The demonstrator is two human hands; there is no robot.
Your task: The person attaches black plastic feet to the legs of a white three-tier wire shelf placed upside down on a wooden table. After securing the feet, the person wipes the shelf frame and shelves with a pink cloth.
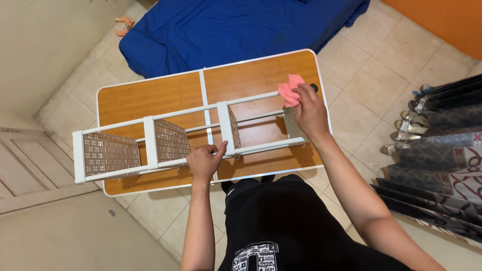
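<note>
Pink cloth (289,89) under right hand (310,111), on rack (150,142).

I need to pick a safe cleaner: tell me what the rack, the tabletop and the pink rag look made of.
Rack: white tubes and frames, probably painted metal or plastic, smooth and matte; its shelf panels are patterned, material unclear. Tabletop: orange-brown wood-grain surface with a white rim, likely laminate rather than solid wood. Pink rag: soft crumpled cloth, bunched under the right hand. The left hand grips a lower tube.
</note>
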